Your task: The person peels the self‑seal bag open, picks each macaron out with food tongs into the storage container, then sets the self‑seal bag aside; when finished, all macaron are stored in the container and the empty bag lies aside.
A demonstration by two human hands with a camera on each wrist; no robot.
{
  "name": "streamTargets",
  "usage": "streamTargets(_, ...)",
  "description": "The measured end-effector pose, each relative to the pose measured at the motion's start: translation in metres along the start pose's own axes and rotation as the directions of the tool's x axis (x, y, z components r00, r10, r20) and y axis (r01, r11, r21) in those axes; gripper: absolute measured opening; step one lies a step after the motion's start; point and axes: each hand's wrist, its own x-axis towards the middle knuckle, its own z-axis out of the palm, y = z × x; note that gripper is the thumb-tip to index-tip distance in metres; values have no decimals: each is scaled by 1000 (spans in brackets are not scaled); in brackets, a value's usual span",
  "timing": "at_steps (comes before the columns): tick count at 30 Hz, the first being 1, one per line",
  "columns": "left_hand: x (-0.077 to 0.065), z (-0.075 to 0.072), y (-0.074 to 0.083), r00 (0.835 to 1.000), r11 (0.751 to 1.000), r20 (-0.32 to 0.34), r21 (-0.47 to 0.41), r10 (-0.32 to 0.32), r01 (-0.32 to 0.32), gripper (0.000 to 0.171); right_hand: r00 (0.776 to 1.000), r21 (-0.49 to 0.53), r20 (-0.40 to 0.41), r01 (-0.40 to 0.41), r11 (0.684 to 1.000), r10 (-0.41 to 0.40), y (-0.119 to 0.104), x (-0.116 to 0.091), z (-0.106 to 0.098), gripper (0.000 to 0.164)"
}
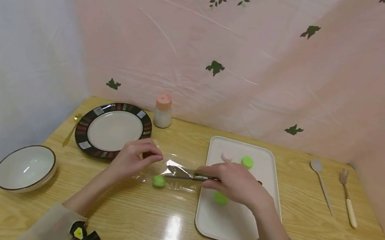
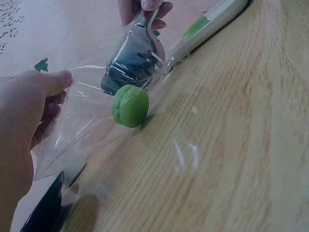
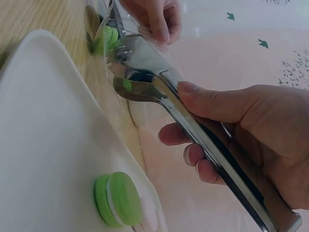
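Observation:
My left hand [image 1: 136, 155] pinches the edge of a clear plastic bag [image 2: 87, 116] between thumb and fingers. Metal serving tongs [image 3: 195, 126] are held in my right hand [image 1: 239, 184], the thumb on one side and fingers on the other. Their broad heads reach into the bag from the right. A green macaron [image 2: 133, 107] shows through the clear film, low in the bag beside the tips of the tongs. Below my right hand is a white tray [image 1: 231, 227] with green macarons [image 1: 247, 162] and a pale pink macaron [image 1: 226, 156]; the hand hides part of it.
A dark-rimmed plate [image 1: 115, 130] and a white bowl [image 1: 25, 168] stand on the left, with a small gold spoon [image 1: 70, 133] nearby. Behind is a pink-topped shaker [image 1: 163, 112]. A spoon [image 1: 321, 181] and a fork [image 1: 348, 199] lie right of the tray.

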Motion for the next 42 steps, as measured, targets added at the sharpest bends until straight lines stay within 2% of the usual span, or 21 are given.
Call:
streamTargets(8,2,2,2,1000,1000,21,-27,8,-7,4,997,46,70,-16,999,13,-2,4,4,32)
streamTargets(13,0,2,3,999,1000,33,-6,-7,7,5,995,56,99,-32,998,26,-3,6,5,34)
streamTargets(17,0,2,3,999,1000,36,8,-12,12,5,993,64,108,-58,996,51,-3,8,7,36)
streamTargets(25,0,3,3,999,999,35,-42,15,-14,5,993,101,101,-76,992,66,-3,10,9,32)
streamTargets(28,0,3,2,999,999,48,-35,17,-15,1,992,117,112,-79,990,66,-3,10,9,32)
streamTargets(31,0,4,1,998,1000,61,-19,20,-19,7,990,128,126,-81,988,64,-3,11,10,31)
streamTargets(35,0,4,1,997,999,70,-14,31,-30,9,989,113,136,-67,991,52,-4,12,11,30)
streamTargets(39,0,4,2,997,1000,73,-16,27,-25,2,990,92,134,-53,994,40,-6,13,11,30)
streamTargets(42,0,4,2,997,1000,75,-12,15,-15,5,990,93,135,-54,994,41,-7,12,11,30)
